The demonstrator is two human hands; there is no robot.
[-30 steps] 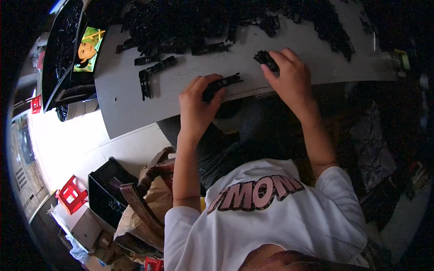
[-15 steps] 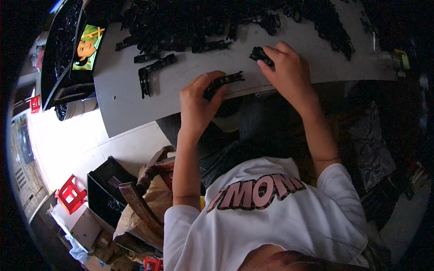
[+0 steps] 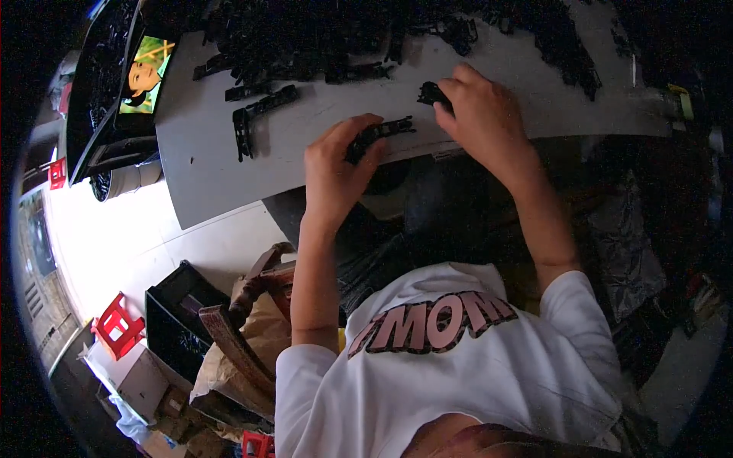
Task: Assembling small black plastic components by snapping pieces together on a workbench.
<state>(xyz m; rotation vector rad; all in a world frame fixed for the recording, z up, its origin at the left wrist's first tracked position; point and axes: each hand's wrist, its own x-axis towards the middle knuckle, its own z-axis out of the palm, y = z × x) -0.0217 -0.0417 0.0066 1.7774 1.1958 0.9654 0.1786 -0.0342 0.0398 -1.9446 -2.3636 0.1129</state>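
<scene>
Between the thumb and fingers of my left hand (image 3: 336, 160) is a long black plastic part (image 3: 385, 133), its slotted end pointing right over the table's near edge. My right hand (image 3: 481, 111) is closed on another black plastic part (image 3: 432, 95), mostly covered by the fingers. The two pieces are a short way apart. Left of my hands, a few similar black parts (image 3: 263, 107) lie loose on the grey tabletop (image 3: 206, 168). A large heap of such black parts (image 3: 305, 38) spreads over the far side. Their exact kind I cannot make out.
A lit screen (image 3: 147, 76) leans at the table's left, beside a black bin (image 3: 99, 99) of dark parts. Below on the left are a wooden chair (image 3: 237, 343), a black crate (image 3: 179, 305) and a red stool (image 3: 118, 327). A yellow-green object (image 3: 679, 103) sits at the right edge.
My right hand has shifted slightly up with its black part. The left hand keeps its hold in nearly the same place, and the view has moved a little.
</scene>
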